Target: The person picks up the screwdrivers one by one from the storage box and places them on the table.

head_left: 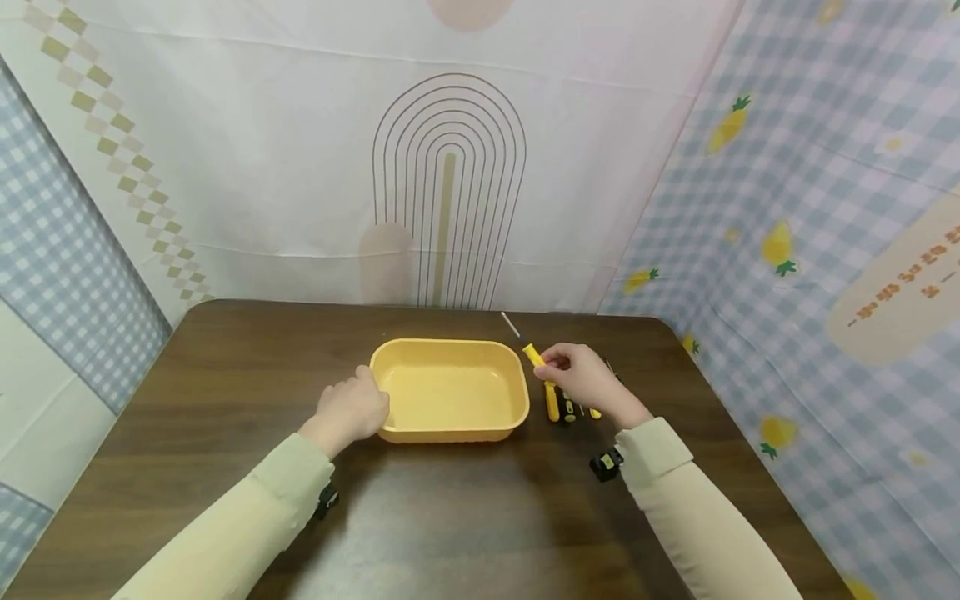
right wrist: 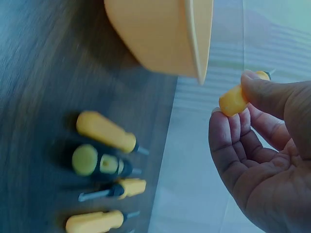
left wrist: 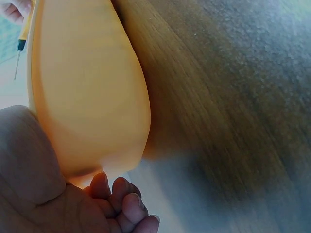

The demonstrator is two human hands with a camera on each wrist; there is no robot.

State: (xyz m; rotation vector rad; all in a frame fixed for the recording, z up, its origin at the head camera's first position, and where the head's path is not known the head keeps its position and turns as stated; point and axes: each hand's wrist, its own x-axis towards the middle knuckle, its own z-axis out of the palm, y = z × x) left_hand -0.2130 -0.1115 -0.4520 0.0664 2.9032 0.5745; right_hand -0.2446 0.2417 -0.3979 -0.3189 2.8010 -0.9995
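A yellow plastic basin stands on the dark wooden table. My left hand grips its left rim, thumb over the edge and fingers curled beneath, as the left wrist view shows. Just beyond the basin's right end, my right hand pinches a screwdriver by its yellow handle between thumb and fingers. Its thin metal shaft points up and to the left, raised above the table. Below that hand lie several other screwdrivers in a row, among them a yellow-handled screwdriver and a black and green screwdriver.
The wooden table reaches back to a patterned cloth hung behind it. A blue checked cloth hangs along the right side, close to the table's edge. Dark wrist cameras are strapped at both sleeves.
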